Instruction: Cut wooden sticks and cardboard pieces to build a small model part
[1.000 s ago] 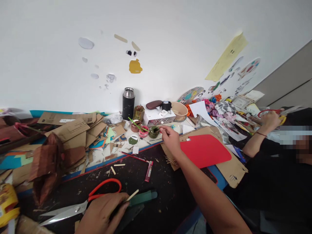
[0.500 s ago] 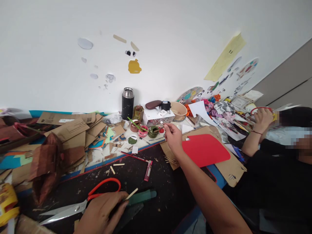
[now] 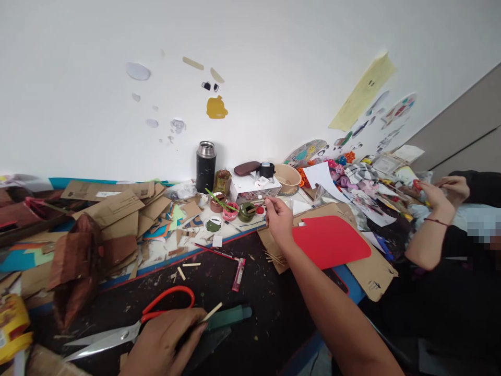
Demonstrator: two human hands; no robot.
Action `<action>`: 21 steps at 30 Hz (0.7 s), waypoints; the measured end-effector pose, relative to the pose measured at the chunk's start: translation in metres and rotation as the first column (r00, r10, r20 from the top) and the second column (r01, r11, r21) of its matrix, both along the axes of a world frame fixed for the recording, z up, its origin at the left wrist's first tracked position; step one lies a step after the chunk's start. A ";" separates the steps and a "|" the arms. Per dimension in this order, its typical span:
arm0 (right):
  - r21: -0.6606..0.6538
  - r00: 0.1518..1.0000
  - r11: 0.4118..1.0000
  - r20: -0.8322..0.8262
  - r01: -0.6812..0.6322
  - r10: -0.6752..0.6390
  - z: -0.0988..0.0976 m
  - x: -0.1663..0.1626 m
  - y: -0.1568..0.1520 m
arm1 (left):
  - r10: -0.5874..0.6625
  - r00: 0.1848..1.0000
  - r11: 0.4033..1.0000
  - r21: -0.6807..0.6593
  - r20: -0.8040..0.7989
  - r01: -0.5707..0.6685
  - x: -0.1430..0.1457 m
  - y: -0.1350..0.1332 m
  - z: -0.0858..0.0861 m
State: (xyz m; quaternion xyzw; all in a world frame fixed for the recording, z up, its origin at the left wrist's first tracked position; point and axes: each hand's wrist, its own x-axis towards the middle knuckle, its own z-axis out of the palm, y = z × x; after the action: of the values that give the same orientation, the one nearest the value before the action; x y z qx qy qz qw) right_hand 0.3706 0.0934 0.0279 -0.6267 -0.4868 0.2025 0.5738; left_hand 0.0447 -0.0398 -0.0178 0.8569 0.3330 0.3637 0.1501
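Note:
My left hand (image 3: pixel 166 334) is closed at the lower middle, a short pale wooden stick (image 3: pixel 213 312) pinched between thumb and forefinger. Just beyond its fingertips lies a tool with a green handle (image 3: pixel 230 317). Partly under the same hand are the scissors (image 3: pixel 117 334) with red handles. My right hand (image 3: pixel 279 216) reaches over the table, its thumb and fingers pinched together beside the small paint pots. What they hold is too small to make out; a tiny white blob (image 3: pixel 259 197) shows near the fingertips. Closest are the green paint jar (image 3: pixel 246 213) and a red paint pot (image 3: pixel 259 210).
Cardboard scraps (image 3: pixel 119 209) fill the left side. A black flask (image 3: pixel 205 167) stands against the wall. A pencil (image 3: pixel 215 251) and a pink tube (image 3: pixel 238 274) lie centrally. Red sheet (image 3: pixel 331 241) rests on cardboard. At right, a co-worker's hands (image 3: pixel 442 193) handle something red.
My hands have stayed almost still, with the stick in the left. At the right, the co-worker's hands have moved rightward and lower, and both now show.

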 end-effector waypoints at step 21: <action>-0.058 0.968 0.984 0.178 -0.170 0.178 0.009 -0.059 0.077 | -0.073 0.997 0.997 -0.036 -0.028 0.072 -0.001 0.003 0.010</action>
State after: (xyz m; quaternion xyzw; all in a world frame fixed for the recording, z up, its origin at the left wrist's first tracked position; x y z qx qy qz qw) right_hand 0.3120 0.1699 0.0366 -0.6094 -0.5862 0.2039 0.4933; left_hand 0.0435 -0.0371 -0.0083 0.8709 0.3101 0.3396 0.1735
